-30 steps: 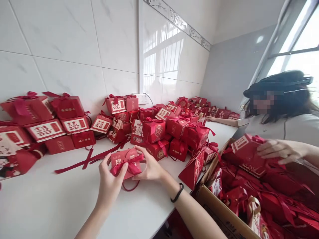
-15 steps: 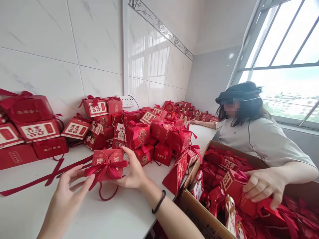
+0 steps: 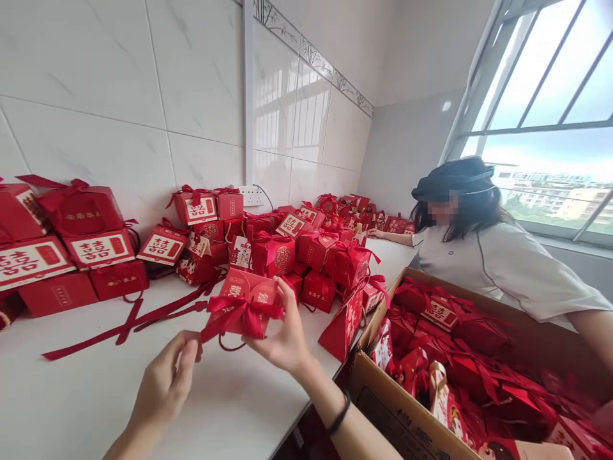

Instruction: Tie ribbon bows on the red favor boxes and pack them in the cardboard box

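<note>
A small red gift box [image 3: 253, 287] with pale Chinese characters is held up over the white table, tilted toward me. My right hand [image 3: 283, 335] grips it from the right, thumb on the near edge and fingers behind. A dark red ribbon bow [image 3: 245, 311] is tied across its front. At the lower left of the box, my left hand [image 3: 167, 374] pinches the bow's tail between thumb and fingers. A red cord handle [image 3: 228, 345] hangs under the box. Loose red ribbon strips [image 3: 128, 324] lie on the table just behind my left hand.
Stacked red gift boxes [image 3: 98, 252] line the wall, with a larger pile [image 3: 313, 249] at the middle. On the right stands an open cardboard carton [image 3: 378, 390] full of red boxes. A person in a pale shirt [image 3: 507, 268] sits beyond it, one arm reaching into the carton.
My left hand has left the box's side and now pinches the ribbon tail. The box, in my right hand, appears further right and more tilted. The other person's hand has moved right and toward me.
</note>
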Available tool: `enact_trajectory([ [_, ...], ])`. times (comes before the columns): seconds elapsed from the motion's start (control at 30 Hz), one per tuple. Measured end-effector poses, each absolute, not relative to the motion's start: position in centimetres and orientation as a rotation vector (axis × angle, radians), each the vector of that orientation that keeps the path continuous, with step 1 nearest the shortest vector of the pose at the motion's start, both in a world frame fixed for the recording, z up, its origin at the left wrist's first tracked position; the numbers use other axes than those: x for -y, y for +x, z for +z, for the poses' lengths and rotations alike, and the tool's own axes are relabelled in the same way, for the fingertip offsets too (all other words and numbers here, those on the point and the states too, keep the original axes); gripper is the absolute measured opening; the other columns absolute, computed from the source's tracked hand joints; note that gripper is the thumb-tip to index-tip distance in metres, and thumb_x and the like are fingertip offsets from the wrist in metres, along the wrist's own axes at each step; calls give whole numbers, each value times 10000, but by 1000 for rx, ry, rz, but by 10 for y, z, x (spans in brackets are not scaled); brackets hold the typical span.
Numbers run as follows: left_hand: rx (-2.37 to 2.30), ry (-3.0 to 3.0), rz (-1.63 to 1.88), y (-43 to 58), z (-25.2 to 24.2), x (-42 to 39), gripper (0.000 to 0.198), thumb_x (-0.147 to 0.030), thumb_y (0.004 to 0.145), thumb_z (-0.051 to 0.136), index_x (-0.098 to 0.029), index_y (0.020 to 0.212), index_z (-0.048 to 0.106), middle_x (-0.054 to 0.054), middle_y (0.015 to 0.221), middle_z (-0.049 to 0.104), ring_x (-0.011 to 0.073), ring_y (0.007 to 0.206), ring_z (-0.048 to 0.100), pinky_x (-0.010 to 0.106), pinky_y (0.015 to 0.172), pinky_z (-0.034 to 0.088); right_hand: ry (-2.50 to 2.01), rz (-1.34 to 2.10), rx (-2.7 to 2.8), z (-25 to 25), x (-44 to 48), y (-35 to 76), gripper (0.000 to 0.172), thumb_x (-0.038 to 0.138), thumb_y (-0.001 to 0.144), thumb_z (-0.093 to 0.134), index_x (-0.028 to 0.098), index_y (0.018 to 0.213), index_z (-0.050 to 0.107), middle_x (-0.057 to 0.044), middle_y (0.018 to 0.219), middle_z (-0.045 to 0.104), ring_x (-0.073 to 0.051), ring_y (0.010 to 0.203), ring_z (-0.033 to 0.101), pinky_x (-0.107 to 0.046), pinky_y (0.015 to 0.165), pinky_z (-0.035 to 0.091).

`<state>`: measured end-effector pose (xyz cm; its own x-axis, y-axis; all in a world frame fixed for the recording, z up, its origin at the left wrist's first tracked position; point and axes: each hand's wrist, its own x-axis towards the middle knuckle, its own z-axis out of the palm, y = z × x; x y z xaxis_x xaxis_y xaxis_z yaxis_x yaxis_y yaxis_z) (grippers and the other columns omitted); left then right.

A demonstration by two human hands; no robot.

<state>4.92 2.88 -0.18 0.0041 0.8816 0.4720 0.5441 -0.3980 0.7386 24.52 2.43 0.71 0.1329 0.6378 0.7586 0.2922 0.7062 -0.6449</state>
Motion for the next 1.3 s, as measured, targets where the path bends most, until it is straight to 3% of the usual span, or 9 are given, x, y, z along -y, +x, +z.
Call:
enact_trajectory([
  [0.17, -1263, 2255, 1284, 48, -16, -28, 380, -466, 855, 315, -216, 653, 519, -24, 561, 513, 123, 512, 481, 237, 537, 388, -937, 298, 1432, 10, 56, 274, 995, 219, 571, 797, 335, 1386, 238, -67, 1403, 382, -286, 1295, 399, -426, 1042, 399],
  [0.33, -1308, 2238, 1217, 55, -19, -24, 390, -471, 858, 300, -212, 606, 447, -39, 513, 417, 114, 482, 419, 236, 542, 361, -1100, 435, 1375, 23, 131, 325, 989, 313, 602, 791, 280, 1414, 227, -120, 1335, 480, -303, 1204, 509, -454, 987, 445],
  [0.5, -1310, 2229, 1182, 61, -22, -22, 404, -492, 846, 306, -213, 591, 448, -41, 501, 422, 115, 476, 428, 241, 557, 362, -1353, 112, 1334, 45, 174, 375, 963, 349, 619, 788, 322, 1415, 248, -122, 1363, 457, -309, 1199, 515, -449, 946, 480],
  [0.73, -1362, 2215, 1086, 59, -24, -26, 401, -499, 843, 314, -219, 586, 440, -49, 487, 434, 115, 462, 447, 233, 550, 367, -1672, -267, 1249, 64, 196, 437, 929, 457, 620, 771, 297, 1396, 287, -118, 1367, 463, -307, 1229, 489, -454, 953, 485],
  [0.93, -1387, 2228, 1024, 56, -26, -29, 389, -497, 837, 332, -223, 588, 451, -55, 481, 455, 112, 465, 477, 218, 546, 385, -1718, -204, 1125, 56, 203, 464, 922, 537, 624, 745, 297, 1395, 299, -137, 1352, 475, -288, 1036, 630, -430, 808, 575],
  [1.07, -1379, 2265, 885, 51, -26, -38, 384, -513, 802, 353, -226, 578, 475, -52, 484, 496, 113, 475, 520, 204, 539, 416, -1718, -225, 1112, 50, 203, 469, 888, 513, 631, 746, 278, 1377, 325, -132, 1349, 480, -292, 1057, 621, -437, 837, 566],
  [1.3, -1443, 2231, 728, 47, -24, -43, 378, -525, 773, 349, -228, 586, 490, -47, 502, 525, 117, 504, 557, 189, 551, 431, -1772, -153, 1161, 43, 201, 479, 886, 493, 652, 738, 251, 1375, 288, -144, 1223, 576, -298, 1033, 635, -412, 764, 594],
])
